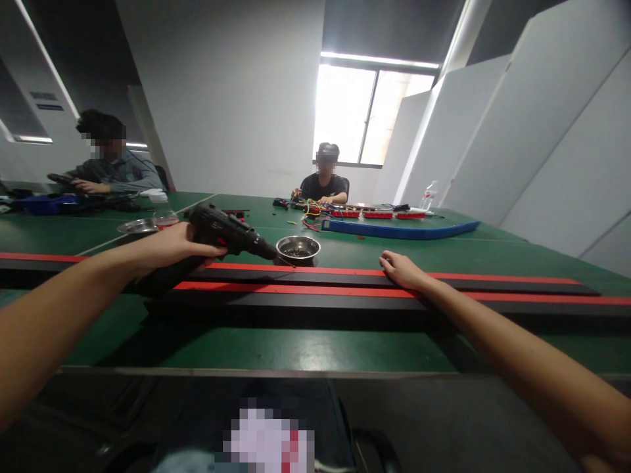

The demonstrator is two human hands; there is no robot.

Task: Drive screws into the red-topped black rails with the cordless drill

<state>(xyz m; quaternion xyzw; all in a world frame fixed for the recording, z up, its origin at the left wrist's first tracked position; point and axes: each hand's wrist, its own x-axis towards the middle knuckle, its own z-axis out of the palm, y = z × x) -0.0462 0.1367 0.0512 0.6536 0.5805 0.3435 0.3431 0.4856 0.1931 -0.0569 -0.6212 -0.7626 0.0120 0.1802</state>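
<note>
My left hand [170, 249] is wrapped round the grip of a black electric screwdriver [227, 233], whose bit points right and down at a long black rail with red strips [320, 286] lying across the green table. My right hand [401, 269] rests on the rail's far strip with fingers curled, palm down. A small steel bowl [298, 248] with dark small parts stands just behind the rail, close to the driver's tip.
Two other people sit at the far side of the green table [256, 348]: one at far left [111, 167], one at centre back [325, 184] with wires and red parts. A long blue strip [399, 230], a flat metal dish [138, 226] and a bottle [428, 195] lie beyond.
</note>
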